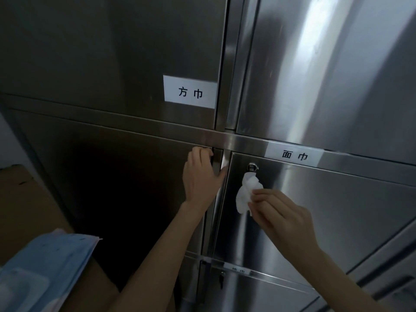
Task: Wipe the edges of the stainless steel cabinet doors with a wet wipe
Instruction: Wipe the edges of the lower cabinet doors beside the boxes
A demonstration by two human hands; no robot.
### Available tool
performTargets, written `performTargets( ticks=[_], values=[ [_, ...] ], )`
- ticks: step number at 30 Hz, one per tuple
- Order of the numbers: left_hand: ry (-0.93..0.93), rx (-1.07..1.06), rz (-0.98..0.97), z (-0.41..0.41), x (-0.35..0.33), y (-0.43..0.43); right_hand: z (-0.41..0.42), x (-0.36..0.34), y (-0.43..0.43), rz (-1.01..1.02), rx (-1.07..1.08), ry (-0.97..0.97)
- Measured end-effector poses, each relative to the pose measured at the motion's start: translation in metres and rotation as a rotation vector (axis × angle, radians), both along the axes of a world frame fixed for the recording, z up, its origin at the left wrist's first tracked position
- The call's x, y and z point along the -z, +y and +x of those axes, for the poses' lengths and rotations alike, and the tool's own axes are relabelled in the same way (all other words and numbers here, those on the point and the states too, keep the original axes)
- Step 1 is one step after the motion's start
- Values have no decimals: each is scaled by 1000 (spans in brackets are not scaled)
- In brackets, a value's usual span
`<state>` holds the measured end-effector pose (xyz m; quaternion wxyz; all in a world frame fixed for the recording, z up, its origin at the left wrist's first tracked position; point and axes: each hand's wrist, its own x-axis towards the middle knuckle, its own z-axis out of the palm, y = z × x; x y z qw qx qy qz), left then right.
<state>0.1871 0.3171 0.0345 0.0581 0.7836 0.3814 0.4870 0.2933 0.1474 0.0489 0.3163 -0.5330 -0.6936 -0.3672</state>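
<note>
The stainless steel cabinet point(245, 140) fills the frame. At centre, the left hand point(200, 179) hooks its fingers round the upper right corner of the lower-left door point(112, 188), its grip closed on that door. To its right, the right hand point(281, 212) pinches a crumpled wet wipe point(246, 194) in a tight grip in front of the lower-right door point(337, 210), just below the lock point(252, 167). That door's left edge runs vertically, just left of the wipe, between the hands. The right hand is probably the one to slide over onto it.
</note>
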Motion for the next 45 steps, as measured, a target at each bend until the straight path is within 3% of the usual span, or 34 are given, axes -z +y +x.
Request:
performTargets(
  ticks=[5, 13, 17, 21, 27, 31, 38, 45],
  values=[
    [-51, -70, -2, 8, -5, 0, -2, 5, -4, -8, -4, 13],
    [-41, -2, -169, -17, 1, -25, -10, 10, -19, 37, -21, 20],
    [-12, 136, -194, -44, 4, -57, -21, 14, -34, 37, -34, 47],
    [-59, 306, -382, -71, 3, -93, -36, 10, -59, 75, -78, 135],
    [-330, 579, -630, -107, -5, -152, -77, 11, -91, 187, -203, 286],
    [-467, 557, -633, -120, -8, -202, -101, 17, -104, 175, -252, 513],
    [-465, 496, -593, -125, -6, -274, -126, 35, -148, 137, -205, 833],
    [-293, 423, -464, -133, -6, -309, -128, 18, -164, 232, -171, 867]
  ],
)
